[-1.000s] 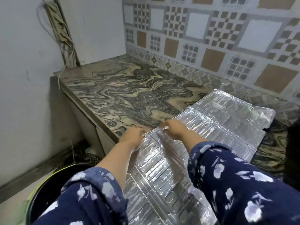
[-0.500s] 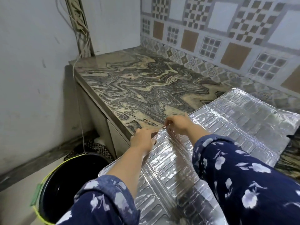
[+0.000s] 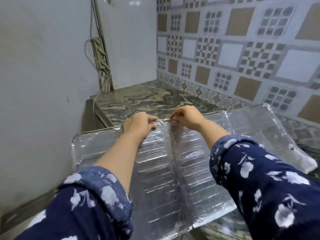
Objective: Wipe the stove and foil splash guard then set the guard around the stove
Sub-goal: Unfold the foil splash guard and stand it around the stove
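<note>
**Foil splash guard held at its far edge**

On the swirl-patterned stone counter (image 3: 147, 99), in the corner beneath patterned wall tiles (image 3: 233, 49), a silver foil splash guard (image 3: 161, 170) lay spread in ribbed panels, its near part overhanging the counter's edge. The left hand (image 3: 138, 123) and right hand (image 3: 187, 116) each pinched the guard's far edge, fingers closed on the foil either side of a central fold. Floral navy sleeves (image 3: 259, 179) covered both forearms.

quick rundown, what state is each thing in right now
silver ribbed foil splash guard: unfolded, lying nearly flat, left panel overhanging the counter edge
left hand: pinching the guard's far edge at the centre fold
right hand: pinching the same edge
swirl-patterned marble counter: bare behind the guard
wall power strip: mounted, wires dangling
</note>
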A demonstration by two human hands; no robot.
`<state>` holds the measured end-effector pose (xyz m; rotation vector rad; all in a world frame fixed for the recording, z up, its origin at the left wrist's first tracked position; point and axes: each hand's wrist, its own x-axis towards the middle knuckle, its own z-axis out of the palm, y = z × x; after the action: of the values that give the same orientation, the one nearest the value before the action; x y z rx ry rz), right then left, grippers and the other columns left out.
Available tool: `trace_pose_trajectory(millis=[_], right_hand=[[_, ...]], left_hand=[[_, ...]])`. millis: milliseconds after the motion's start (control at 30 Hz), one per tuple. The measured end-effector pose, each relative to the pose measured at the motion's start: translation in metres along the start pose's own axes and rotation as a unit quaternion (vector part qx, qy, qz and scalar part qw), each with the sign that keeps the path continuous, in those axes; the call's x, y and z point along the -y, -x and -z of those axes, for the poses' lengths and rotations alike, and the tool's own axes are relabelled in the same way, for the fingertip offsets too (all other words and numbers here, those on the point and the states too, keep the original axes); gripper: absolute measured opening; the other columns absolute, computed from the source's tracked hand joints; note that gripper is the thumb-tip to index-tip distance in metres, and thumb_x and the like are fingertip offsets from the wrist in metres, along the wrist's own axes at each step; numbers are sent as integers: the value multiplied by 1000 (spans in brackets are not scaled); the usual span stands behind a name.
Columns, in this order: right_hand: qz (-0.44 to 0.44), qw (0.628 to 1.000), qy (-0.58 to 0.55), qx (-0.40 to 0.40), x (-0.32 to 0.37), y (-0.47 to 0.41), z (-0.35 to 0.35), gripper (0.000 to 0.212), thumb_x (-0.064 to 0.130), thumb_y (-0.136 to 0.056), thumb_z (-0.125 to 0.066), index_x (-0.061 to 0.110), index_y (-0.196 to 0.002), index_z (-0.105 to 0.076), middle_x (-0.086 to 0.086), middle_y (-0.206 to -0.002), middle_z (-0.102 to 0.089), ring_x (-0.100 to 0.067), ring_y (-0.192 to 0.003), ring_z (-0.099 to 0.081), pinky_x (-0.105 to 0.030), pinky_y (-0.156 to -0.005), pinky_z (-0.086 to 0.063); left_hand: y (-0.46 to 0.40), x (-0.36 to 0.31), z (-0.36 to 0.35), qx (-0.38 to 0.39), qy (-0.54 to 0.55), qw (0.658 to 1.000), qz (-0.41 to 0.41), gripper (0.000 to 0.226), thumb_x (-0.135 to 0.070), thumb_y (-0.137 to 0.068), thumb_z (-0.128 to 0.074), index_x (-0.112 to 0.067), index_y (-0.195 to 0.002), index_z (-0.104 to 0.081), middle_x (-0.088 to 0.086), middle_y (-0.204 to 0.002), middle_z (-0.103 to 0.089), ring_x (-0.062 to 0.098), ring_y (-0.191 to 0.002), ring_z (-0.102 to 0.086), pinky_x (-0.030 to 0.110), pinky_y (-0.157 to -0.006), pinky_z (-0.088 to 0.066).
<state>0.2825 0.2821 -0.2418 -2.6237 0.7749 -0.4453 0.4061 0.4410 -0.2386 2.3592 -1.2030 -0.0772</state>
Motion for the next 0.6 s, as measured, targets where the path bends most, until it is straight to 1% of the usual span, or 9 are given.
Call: trace_pose_trajectory(millis=[67, 100, 167, 233, 333, 400, 467, 533, 600], right_hand=[[-4, 1000, 11, 0, 3, -6, 13, 19, 12, -86, -65, 22, -99, -75, -5, -96, -73, -22, -89, -65, -32, -78, -51], [-11, 1000, 17, -3, 2, -7, 19, 18, 15, -87, -66, 23, -100, -75, -4, -99, -74, -21, -90, -65, -32, -80, -51], [-29, 999, 26, -12, -4, -9, 30, 17, 18, -87, -65, 25, -100, -75, -5, -101, -74, -21, -91, -66, -29, -79, -50], [-47, 998, 33, -14, -11, -7, 38, 17, 18, -88, -65, 24, -101, -75, -6, -102, -74, -22, -94, -66, -26, -77, -45], [-69, 997, 27, -16, -16, -4, 41, 18, 21, -86, -69, 21, -103, -75, -8, -101, -74, -19, -87, -63, -23, -73, -39], [-77, 997, -2, -33, -14, -6, 37, 14, 19, -84, -71, 21, -98, -77, -7, -97, -75, -13, -79, -59, -21, -72, -38], [-84, 995, -34, -50, -11, -11, 35, 10, 21, -83, -73, 25, -90, -77, -4, -94, -76, -11, -77, -59, -22, -72, -41], [-91, 993, -50, -62, -7, -15, 38, 7, 25, -82, -74, 31, -84, -77, 2, -92, -76, -10, -80, -61, -24, -78, -45], [-90, 992, -51, -72, -2, -19, 46, 9, 27, -82, -73, 35, -81, -76, 7, -88, -75, -9, -84, -62, -30, -90, -47]], left_hand=[[-5, 4, 25, -25, -11, 1000, 1, 27, -43, -85, -66, -42, -112, -66, -17, -110, -70, 3, -100, -62, 14, -68, -36], [-5, 7, 37, -36, -18, 999, 3, 25, -40, -86, -65, -41, -111, -67, -16, -107, -71, 1, -96, -61, 12, -66, -34], [-6, 17, 57, -59, -41, 997, 4, 22, -39, -87, -65, -40, -108, -69, -15, -105, -72, 5, -99, -62, 18, -74, -33], [-6, 30, 71, -74, -69, 995, 4, 22, -40, -86, -66, -40, -107, -69, -14, -108, -71, 11, -105, -61, 24, -80, -34], [-7, 46, 83, -76, -86, 993, 13, 24, -43, -83, -67, -40, -107, -70, -16, -108, -70, 11, -106, -61, 24, -77, -34], [-7, 51, 85, -79, -90, 993, 19, 24, -44, -83, -67, -41, -107, -70, -15, -108, -70, 10, -105, -61, 22, -74, -35], [-6, 51, 86, -85, -95, 992, 26, 24, -43, -84, -66, -42, -107, -69, -14, -111, -70, 12, -105, -61, 23, -75, -37], [-6, 50, 89, -99, -97, 990, 30, 24, -43, -84, -66, -40, -108, -69, -12, -113, -70, 15, -106, -62, 26, -81, -41], [-10, 46, 94, -112, -102, 988, 28, 24, -44, -84, -65, -40, -108, -69, -12, -113, -69, 16, -106, -61, 26, -80, -40]])
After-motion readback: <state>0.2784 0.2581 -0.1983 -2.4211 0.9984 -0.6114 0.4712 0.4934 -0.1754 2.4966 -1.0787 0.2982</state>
